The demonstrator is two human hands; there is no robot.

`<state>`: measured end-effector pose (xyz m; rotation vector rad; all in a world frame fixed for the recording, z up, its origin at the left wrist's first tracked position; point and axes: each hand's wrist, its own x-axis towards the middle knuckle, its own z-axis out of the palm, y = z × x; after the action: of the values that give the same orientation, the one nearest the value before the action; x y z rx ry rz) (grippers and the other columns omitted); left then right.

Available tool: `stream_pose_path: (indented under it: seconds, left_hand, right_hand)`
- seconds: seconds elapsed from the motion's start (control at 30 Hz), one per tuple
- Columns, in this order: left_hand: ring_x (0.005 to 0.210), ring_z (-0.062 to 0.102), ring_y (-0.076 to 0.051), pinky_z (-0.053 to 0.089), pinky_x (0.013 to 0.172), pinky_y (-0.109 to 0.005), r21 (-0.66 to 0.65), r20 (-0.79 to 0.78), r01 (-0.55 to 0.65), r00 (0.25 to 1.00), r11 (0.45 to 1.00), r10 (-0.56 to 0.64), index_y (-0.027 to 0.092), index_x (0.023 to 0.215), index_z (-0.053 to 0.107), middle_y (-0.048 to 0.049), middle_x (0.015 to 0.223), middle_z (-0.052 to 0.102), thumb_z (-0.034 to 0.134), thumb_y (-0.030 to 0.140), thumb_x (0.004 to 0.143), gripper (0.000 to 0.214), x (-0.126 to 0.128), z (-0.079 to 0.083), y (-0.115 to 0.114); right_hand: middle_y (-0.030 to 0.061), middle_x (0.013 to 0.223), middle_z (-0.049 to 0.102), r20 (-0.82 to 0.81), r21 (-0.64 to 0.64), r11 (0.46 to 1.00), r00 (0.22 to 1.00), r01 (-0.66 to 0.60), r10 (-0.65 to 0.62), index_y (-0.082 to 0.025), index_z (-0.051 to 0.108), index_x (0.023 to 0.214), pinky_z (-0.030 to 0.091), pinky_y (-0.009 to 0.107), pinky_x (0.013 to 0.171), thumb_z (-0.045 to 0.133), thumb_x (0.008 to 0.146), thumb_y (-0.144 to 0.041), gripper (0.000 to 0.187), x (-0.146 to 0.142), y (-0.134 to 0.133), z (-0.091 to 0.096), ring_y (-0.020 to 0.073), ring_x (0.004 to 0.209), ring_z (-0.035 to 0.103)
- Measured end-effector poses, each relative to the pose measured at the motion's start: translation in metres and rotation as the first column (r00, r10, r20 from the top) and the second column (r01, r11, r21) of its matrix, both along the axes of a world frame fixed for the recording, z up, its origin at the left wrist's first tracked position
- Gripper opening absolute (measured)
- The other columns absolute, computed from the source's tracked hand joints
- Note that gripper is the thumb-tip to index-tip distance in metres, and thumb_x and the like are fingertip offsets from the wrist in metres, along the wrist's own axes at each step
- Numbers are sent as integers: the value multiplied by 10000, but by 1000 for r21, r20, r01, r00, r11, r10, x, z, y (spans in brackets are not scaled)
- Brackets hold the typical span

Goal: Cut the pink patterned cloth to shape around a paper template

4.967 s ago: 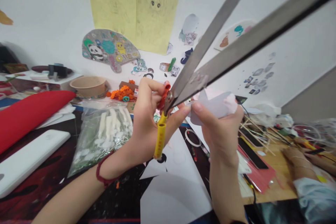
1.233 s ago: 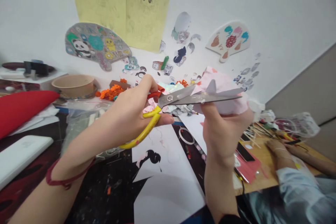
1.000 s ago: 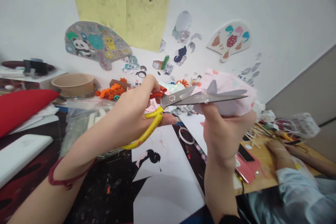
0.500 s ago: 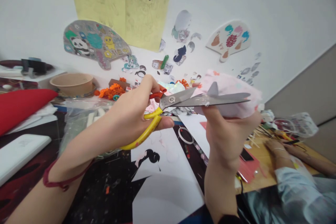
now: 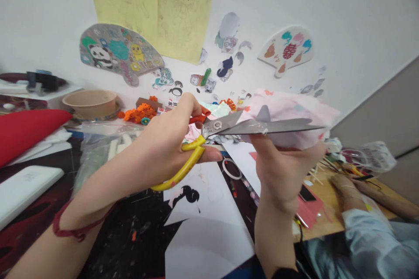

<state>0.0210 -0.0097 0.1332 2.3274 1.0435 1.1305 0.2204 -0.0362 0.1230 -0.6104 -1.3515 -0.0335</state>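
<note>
My left hand (image 5: 163, 146) grips a pair of scissors (image 5: 218, 125) by its yellow and red handles. The long blades point to the right and lie across a piece of pale pink patterned cloth (image 5: 288, 100). My right hand (image 5: 281, 165) is closed on that cloth from below, its thumb just under the lower blade. Part of the cloth stands up behind the blades, and the fingers behind it are mostly hidden. More scraps of pink and white cloth (image 5: 194, 132) lie behind the scissors.
Below my hands are white paper sheets (image 5: 209, 244) and a black paper figure (image 5: 190, 194). A plastic bag (image 5: 94, 148), a tan bowl (image 5: 90, 100) and a white box-like device (image 5: 31, 194) sit left. Another person's arm (image 5: 348, 192) rests on the wooden table at right, near a pink case (image 5: 310, 213).
The scissors have moved slightly to the right, and their tips reach farther across the cloth. The cloth's right end now spreads a little farther to the right.
</note>
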Motion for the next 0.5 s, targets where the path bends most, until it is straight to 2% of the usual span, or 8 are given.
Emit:
stream_pose_path:
  seconds: [0.27, 0.5]
  left_hand:
    - [850, 623, -301, 430, 760, -422, -44, -38, -25, 999, 999, 23, 260, 1037, 410, -53, 951, 638, 700, 566, 785, 492, 2, 5, -2]
    - [920, 661, -332, 472, 834, -462, -14, -25, -24, 999, 1000, 24, 258, 1030, 406, -59, 974, 634, 710, 582, 775, 512, 0, 3, -1]
  right_hand:
    - [-2, 877, 803, -7, -2, 1000, 1000, 30, -30, -260, 774, 916, 675, 428, 889, 809, 767, -154, 186, 1, -1, 2, 223, 880, 786]
    - [-37, 896, 789, -19, 51, 997, 999, 52, -51, -277, 791, 884, 642, 391, 992, 810, 736, -92, 238, 1, -3, 2, 188, 931, 774]
